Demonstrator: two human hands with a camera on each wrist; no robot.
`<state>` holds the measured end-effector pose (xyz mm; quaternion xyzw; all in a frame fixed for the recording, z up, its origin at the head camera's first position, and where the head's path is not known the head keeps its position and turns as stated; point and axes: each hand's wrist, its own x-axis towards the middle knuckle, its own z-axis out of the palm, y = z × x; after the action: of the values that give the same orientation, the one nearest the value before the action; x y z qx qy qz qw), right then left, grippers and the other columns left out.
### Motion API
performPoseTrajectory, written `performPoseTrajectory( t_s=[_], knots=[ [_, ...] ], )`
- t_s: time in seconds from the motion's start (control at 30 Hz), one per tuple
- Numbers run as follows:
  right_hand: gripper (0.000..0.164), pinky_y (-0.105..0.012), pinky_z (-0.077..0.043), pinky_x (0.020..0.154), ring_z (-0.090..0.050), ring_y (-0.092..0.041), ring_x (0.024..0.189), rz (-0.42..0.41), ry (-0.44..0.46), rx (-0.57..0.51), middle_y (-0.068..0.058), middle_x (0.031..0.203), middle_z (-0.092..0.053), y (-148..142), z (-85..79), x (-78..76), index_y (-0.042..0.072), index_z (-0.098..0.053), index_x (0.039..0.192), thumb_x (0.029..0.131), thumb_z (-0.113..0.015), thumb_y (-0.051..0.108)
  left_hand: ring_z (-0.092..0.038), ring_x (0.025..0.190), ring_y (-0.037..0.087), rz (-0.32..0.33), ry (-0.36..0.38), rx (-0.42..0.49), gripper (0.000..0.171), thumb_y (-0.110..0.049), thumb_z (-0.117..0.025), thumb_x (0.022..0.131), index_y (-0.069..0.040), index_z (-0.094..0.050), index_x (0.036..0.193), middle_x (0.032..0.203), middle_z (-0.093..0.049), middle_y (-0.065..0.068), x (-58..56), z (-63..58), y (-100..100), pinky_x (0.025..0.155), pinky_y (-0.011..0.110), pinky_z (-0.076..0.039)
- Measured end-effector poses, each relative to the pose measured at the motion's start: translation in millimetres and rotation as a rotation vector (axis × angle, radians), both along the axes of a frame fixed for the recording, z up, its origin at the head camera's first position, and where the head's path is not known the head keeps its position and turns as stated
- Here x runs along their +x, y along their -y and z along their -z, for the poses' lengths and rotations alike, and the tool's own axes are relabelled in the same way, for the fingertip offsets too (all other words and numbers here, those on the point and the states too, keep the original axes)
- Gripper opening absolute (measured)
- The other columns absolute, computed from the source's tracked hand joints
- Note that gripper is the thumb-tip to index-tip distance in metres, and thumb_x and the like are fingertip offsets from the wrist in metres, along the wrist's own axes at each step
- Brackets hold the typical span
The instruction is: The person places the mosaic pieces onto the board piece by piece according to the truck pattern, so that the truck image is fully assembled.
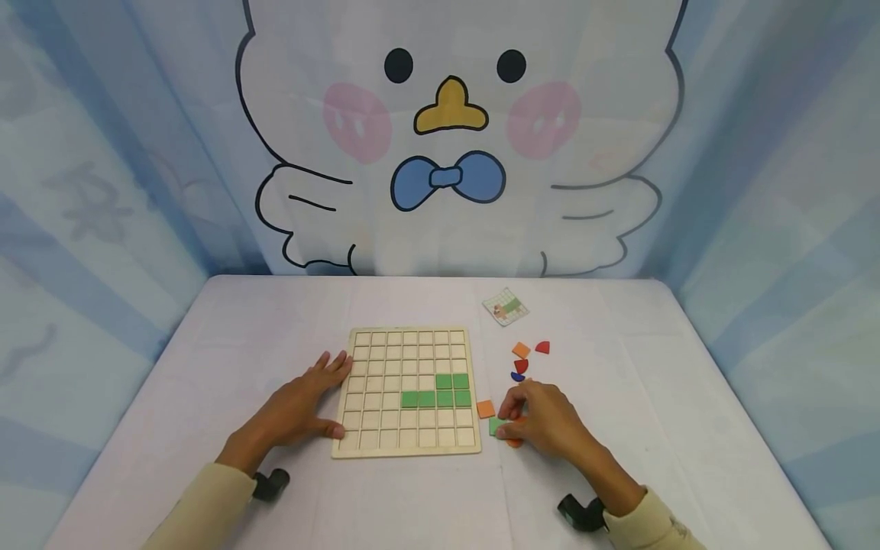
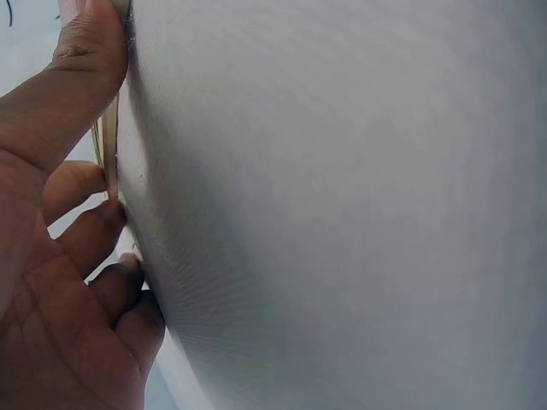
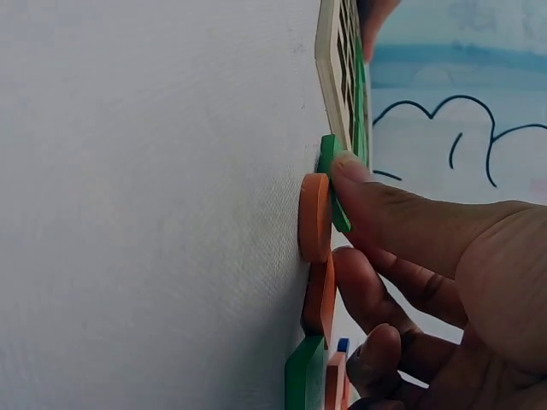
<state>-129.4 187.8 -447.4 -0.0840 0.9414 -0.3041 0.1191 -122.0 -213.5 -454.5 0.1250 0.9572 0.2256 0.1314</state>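
Observation:
A light wooden grid board (image 1: pixel 385 420) lies on the table, with several green square tiles (image 1: pixel 444 399) set in its cells toward the right side. My left hand (image 1: pixel 296 405) rests at the board's left edge, fingers and thumb spread and touching the rim. In the left wrist view, the thumb (image 2: pixel 77 94) is against the board's side. To the right of the board, my right hand (image 1: pixel 546 420) pinches a loose green square tile (image 1: pixel 495 427) between thumb and fingers. The right wrist view shows this green tile (image 3: pixel 342 213) tilted beside an orange round piece (image 3: pixel 314 218).
An orange square (image 1: pixel 485 409) lies beside the board's right edge. Farther back are another orange square (image 1: pixel 521 350), red pieces (image 1: pixel 542 347) and a blue piece (image 1: pixel 518 376). A small pattern card (image 1: pixel 505 307) lies behind them. The right hand partly covers more pieces.

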Motion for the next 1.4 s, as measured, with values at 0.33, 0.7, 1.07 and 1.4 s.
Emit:
performPoseTrajectory(
  t_s=[0.33,0.7,1.07,1.4],
  knots=[
    [0.024,-0.024,-0.045,0.063,-0.055,-0.011,0.069,-0.068,-0.038,-0.077,0.009,0.071,-0.062,0.7,-1.4,-8.0,0.025,-0.072,0.077,0.082,-0.092,0.014,-0.016,0.165,0.043,-0.006,0.004,-0.005,0.123,-0.04,-0.095,0.071,-0.012,-0.027,0.169,0.177,-0.022,0.012,0.9,-1.1,-0.4,0.127,0.069,-0.027],
    [0.021,-0.025,-0.042,0.064,-0.052,-0.015,0.071,-0.06,-0.085,-0.122,0.013,0.078,-0.069,13.4,-10.2,-17.7,0.026,-0.074,0.08,0.084,-0.092,0.016,-0.016,0.165,0.043,-0.007,0.002,0.001,0.122,-0.04,-0.095,0.071,-0.012,-0.027,0.169,0.177,-0.022,0.011,0.7,-2.5,0.0,0.127,0.068,-0.028],
    [0.021,-0.026,-0.041,0.063,-0.051,-0.017,0.071,-0.018,-0.114,-0.202,0.012,0.079,-0.07,42.9,-9.8,-33.0,0.027,-0.073,0.08,0.085,-0.091,0.017,-0.014,0.165,0.043,-0.006,0.002,0.011,0.123,-0.038,-0.096,0.071,-0.013,-0.027,0.169,0.178,-0.021,0.01,0.5,0.3,1.4,0.127,0.069,-0.027],
    [0.019,-0.025,-0.038,0.056,-0.049,-0.014,0.06,-0.054,-0.155,-0.22,0.013,0.075,-0.069,67.4,-3.7,-47.9,0.028,-0.073,0.08,0.087,-0.09,0.022,-0.015,0.165,0.043,-0.001,0.0,0.011,0.123,-0.039,-0.096,0.071,-0.012,-0.027,0.169,0.177,-0.021,0.011,0.6,-0.1,1.0,0.127,0.07,-0.027]
  ],
)
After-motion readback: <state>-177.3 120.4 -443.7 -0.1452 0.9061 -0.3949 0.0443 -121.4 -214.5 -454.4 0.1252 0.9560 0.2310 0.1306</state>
